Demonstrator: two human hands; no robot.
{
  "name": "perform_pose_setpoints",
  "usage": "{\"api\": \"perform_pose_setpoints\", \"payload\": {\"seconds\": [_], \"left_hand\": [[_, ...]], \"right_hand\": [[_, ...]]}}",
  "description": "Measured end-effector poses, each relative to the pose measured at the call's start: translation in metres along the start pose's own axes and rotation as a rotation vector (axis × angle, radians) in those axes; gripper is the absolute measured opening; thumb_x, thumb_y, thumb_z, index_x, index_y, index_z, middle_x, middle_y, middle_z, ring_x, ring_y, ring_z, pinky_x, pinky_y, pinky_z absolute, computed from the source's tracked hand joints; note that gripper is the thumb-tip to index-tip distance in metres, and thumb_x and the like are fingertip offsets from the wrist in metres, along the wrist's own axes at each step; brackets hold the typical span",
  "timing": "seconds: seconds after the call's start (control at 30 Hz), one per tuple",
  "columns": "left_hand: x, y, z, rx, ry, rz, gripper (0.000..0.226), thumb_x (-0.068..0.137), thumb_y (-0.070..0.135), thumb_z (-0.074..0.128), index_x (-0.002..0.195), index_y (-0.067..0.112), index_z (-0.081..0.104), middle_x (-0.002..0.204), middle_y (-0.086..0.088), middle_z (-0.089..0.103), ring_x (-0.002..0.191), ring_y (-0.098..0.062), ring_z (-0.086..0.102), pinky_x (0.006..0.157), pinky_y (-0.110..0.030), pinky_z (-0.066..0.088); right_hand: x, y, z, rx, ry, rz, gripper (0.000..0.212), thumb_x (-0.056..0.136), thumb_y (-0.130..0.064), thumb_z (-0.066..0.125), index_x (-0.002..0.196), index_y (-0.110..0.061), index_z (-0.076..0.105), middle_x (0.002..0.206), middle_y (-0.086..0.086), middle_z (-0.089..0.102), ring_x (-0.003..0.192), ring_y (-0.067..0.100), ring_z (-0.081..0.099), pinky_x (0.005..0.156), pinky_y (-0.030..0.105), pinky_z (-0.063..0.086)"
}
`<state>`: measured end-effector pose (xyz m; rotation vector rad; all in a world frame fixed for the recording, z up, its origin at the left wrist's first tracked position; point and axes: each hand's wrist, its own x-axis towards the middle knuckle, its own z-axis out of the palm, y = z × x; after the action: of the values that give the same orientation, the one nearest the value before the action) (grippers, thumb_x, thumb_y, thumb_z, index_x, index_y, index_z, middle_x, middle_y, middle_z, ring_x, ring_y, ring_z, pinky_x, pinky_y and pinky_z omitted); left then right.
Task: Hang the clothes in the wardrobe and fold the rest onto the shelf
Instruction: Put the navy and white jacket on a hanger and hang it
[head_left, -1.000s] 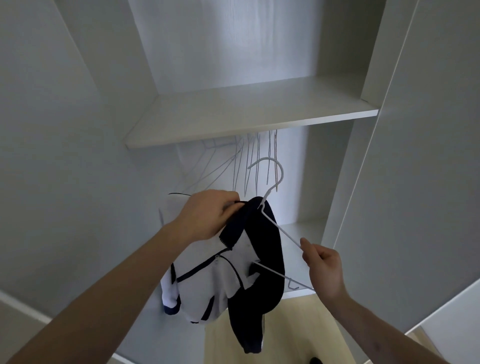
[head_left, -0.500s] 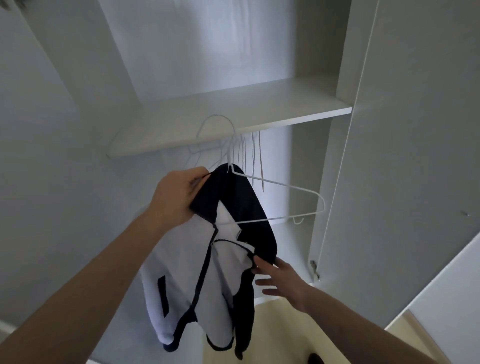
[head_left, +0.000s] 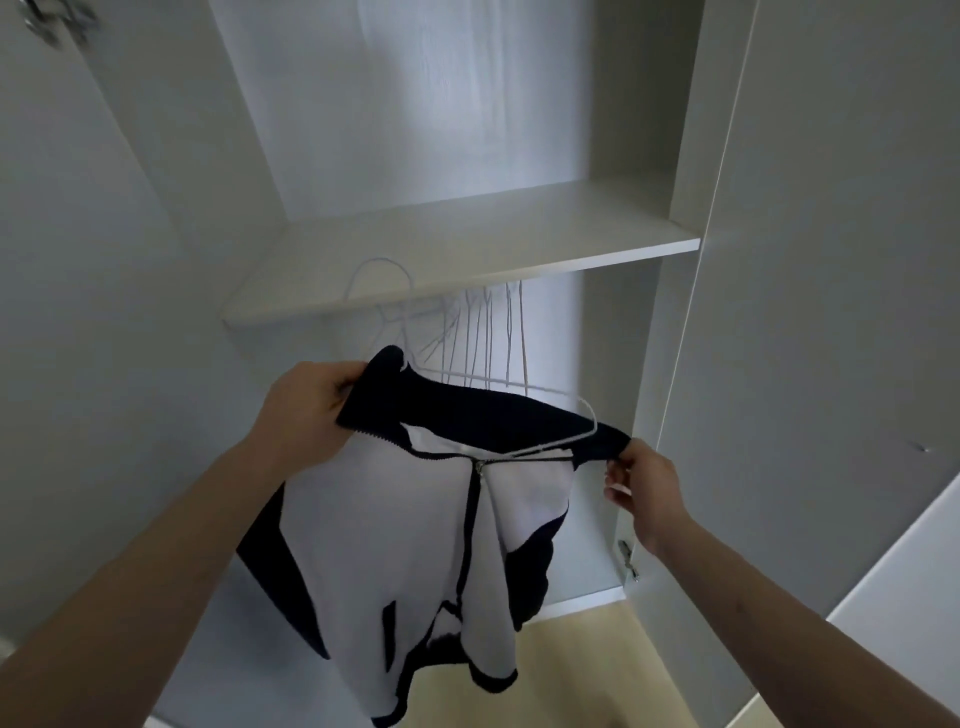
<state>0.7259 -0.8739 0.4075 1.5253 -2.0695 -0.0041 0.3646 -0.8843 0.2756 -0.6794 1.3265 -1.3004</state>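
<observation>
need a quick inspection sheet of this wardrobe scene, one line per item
surface: shelf bare where visible
job's things: white-and-navy jacket draped on a white wire hanger, not yet on the rail
clutter: nothing seen
hands: left hand grips the collar; right hand pinches the navy shoulder
cables: nothing seen
surroundings: spare wire hangers under the shelf; open wardrobe door; door hinge

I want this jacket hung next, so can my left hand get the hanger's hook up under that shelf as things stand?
Probably yes: the left hand holds the jacket by the hanger's hook, just below the shelf, with nothing visible between them.
</observation>
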Motion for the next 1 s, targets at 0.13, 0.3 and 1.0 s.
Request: {"api": "perform_pose_setpoints", "payload": {"seconds": [0.13, 0.3, 1.0], "left_hand": [[-0.002, 0.003, -0.005, -0.045, -0.066, -0.035, 0.043, 0.086, 0.057, 0.037, 0.092, 0.037, 0.076, 0.059, 0.005, 0.065, 0.057, -0.014, 0.061, 0.055, -0.031, 0.041], [-0.003, 0.006, 0.001, 0.076, -0.156, -0.07, 0.023, 0.081, 0.033, 0.048, 0.058, 0.034, 0.047, 0.048, 0.005, 0.05, 0.044, -0.009, 0.041, 0.049, -0.027, 0.03], [-0.022, 0.016, 0.056, 0.076, -0.06, -0.147, 0.02, 0.087, 0.026, 0.062, 0.098, 0.014, 0.074, 0.081, -0.003, 0.073, 0.073, -0.023, 0.066, 0.067, -0.037, 0.052]], "right_hand": [[0.004, -0.027, -0.002, 0.024, 0.033, -0.049, 0.021, 0.085, -0.01, 0.051, 0.072, -0.014, 0.068, 0.058, 0.0, 0.058, 0.053, 0.013, 0.052, 0.058, 0.03, 0.05], [0.003, -0.05, -0.003, 0.069, 0.032, -0.083, 0.03, 0.081, -0.011, 0.051, 0.062, -0.021, 0.073, 0.059, 0.0, 0.061, 0.051, 0.011, 0.055, 0.056, 0.028, 0.052], [-0.035, -0.077, 0.064, -0.339, -0.452, -0.511, 0.024, 0.093, -0.003, 0.052, 0.083, 0.003, 0.073, 0.087, 0.014, 0.07, 0.085, 0.03, 0.069, 0.083, 0.04, 0.06]]}}
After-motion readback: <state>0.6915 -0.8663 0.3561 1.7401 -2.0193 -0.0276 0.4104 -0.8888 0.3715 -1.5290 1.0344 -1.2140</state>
